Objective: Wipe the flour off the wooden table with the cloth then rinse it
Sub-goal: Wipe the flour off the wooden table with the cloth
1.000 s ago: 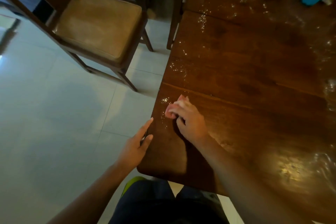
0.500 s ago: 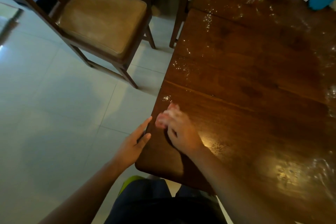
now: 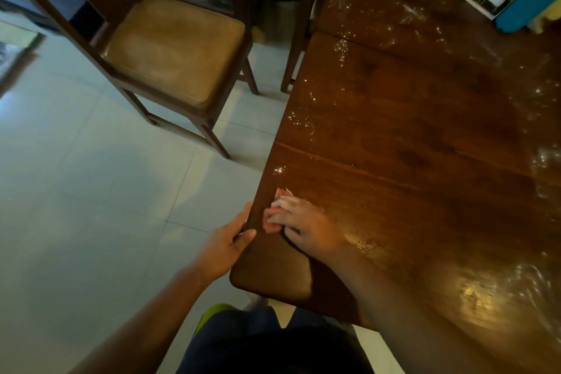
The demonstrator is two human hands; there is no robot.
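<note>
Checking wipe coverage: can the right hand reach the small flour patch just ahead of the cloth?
Probably yes. The right hand holds the cloth on the table, only bare wood lies between it and the flour patch, and the left hand sits aside at the table's edge.

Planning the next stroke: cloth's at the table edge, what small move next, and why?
Probably slide the cloth forward along the table edge onto the nearest flour patch; the right hand holds it just short of those specks.
</note>
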